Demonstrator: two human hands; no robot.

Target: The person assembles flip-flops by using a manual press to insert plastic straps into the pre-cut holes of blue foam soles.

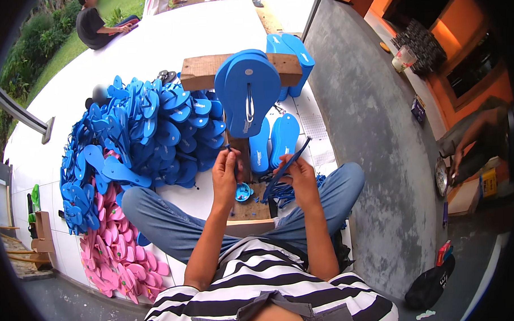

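My left hand pinches one end of a dark blue flip-flop strap over a wooden work board between my legs. My right hand grips the same strap, which slants up to the right. Ahead, a blue flip-flop sole stands tilted on a wooden block with a white strap through it. A small blue cup sits on the board below my hands. More loose blue straps lie by my right knee.
A big heap of blue flip-flops lies to the left, pink ones nearer me. Blue soles stand beside the board. A grey concrete floor runs along the right. A person sits far off at the upper left, another at the right edge.
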